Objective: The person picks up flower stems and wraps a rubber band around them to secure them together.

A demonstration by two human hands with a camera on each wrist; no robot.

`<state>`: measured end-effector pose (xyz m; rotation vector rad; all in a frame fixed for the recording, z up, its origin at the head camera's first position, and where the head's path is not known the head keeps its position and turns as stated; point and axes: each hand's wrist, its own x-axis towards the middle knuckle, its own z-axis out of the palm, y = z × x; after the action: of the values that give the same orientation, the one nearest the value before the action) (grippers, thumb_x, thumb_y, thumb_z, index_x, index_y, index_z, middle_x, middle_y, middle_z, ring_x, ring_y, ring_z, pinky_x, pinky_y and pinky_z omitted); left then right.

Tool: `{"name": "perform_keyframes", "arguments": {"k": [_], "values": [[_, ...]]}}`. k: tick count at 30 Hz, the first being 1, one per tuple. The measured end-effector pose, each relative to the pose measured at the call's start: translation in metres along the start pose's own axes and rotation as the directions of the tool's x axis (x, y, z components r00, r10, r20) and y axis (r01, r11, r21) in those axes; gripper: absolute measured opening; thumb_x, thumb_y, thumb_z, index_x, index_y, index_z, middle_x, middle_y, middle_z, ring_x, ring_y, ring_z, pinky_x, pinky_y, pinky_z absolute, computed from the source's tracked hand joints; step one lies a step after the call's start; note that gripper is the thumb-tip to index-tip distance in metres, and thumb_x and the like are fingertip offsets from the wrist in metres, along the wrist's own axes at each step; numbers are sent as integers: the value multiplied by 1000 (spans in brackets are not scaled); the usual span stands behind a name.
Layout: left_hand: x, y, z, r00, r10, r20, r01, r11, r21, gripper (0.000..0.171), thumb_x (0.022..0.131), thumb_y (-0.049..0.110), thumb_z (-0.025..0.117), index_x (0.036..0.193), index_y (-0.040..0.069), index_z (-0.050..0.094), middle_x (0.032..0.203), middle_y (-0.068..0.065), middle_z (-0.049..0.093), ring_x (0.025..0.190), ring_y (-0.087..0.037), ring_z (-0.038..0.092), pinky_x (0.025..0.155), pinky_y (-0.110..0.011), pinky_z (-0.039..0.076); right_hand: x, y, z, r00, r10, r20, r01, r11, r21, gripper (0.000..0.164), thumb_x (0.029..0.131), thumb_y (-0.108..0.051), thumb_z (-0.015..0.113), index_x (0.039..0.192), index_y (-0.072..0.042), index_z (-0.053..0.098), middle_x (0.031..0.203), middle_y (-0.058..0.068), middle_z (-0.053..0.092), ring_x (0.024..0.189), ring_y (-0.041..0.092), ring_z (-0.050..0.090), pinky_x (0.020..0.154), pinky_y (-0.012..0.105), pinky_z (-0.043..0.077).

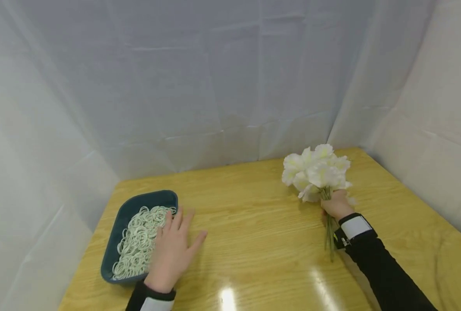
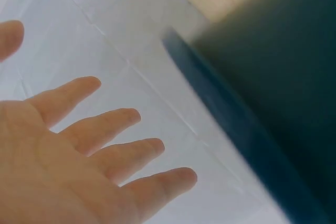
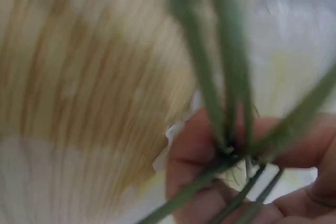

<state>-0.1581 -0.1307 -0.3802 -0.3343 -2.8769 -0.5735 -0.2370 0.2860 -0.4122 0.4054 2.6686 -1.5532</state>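
A bunch of white artificial flowers (image 1: pixel 320 172) is on the right side in the head view. My right hand (image 1: pixel 337 204) grips its green stems (image 3: pixel 231 72) just below the blooms, fingers curled round them in the right wrist view. At the left, my left hand (image 1: pixel 172 246) hovers over the right rim of a dark teal plastic basin (image 1: pixel 112 242), fingers spread and holding nothing. Pale rubber bands (image 1: pixel 141 237) fill the basin in a loose heap, partly hidden by this hand. The left wrist view shows the palm (image 2: pixel 47 166) beside the basin's blurred side.
Both things are on a yellow wood-grain table (image 1: pixel 230 216). White sheeting (image 1: pixel 230 86) hangs behind the table and along both sides. A strap with a small camera (image 1: pixel 343 237) sits on the right wrist.
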Motion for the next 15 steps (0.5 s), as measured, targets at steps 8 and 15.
{"name": "perform_keyframes", "arguments": {"k": [8, 15], "values": [[5, 48, 40, 968, 198, 158, -99, 870, -482, 53, 101, 32, 58, 141, -2, 52, 146, -26, 53, 137, -46, 48, 112, -63, 37, -33, -25, 9, 945, -234, 230, 102, 876, 471, 11, 104, 3, 40, 113, -2, 37, 83, -3, 48, 67, 5, 49, 65, 21, 46], [23, 106, 64, 876, 275, 397, 165, 603, -781, 54, 107, 33, 47, 142, -8, 49, 138, -25, 60, 128, -40, 57, 105, -57, 48, -70, -54, 36, 866, -430, 254, 149, 708, 690, 5, 108, -9, 42, 105, -13, 40, 92, -5, 43, 72, 6, 39, 70, 21, 35]]}}
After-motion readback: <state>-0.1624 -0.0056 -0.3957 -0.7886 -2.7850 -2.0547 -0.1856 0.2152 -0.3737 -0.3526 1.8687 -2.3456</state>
